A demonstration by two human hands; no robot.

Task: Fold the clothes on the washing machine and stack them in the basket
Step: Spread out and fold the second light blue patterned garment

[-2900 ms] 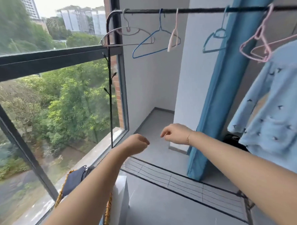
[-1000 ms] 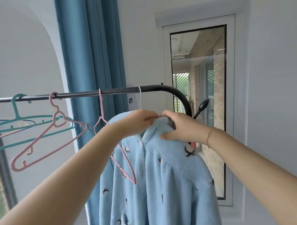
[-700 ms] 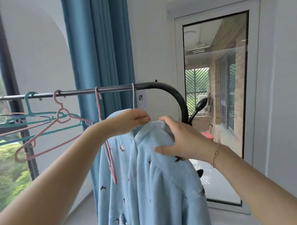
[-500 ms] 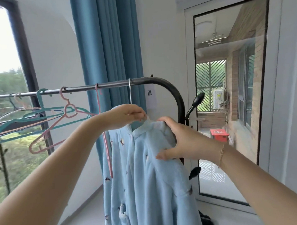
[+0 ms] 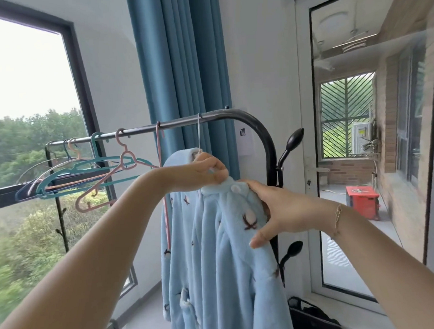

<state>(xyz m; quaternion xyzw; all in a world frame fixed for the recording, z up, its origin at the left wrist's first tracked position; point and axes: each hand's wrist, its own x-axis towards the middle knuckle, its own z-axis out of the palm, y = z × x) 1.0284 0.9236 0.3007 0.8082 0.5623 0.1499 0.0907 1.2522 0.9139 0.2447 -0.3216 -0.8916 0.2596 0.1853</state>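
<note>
A light blue fleece top (image 5: 214,251) with small dark bird marks hangs from a metal hanger (image 5: 199,132) on the black clothes rail (image 5: 174,124). My left hand (image 5: 203,173) pinches the collar at the hanger's neck. My right hand (image 5: 275,210) grips the right shoulder of the top, thumb in front and fingers behind the fabric. The washing machine is out of view.
Several empty teal, pink and white hangers (image 5: 92,174) hang on the rail to the left. A blue curtain (image 5: 182,66) hangs behind. A dark wire basket (image 5: 314,316) sits on the floor under the rail's right post. A glass door (image 5: 371,145) is at the right, a window (image 5: 27,123) at the left.
My view has turned from the window to the rail's right end and then tilted down a little. Both hands reached the blue top's collar; its right shoulder is now pulled lower off the hanger.
</note>
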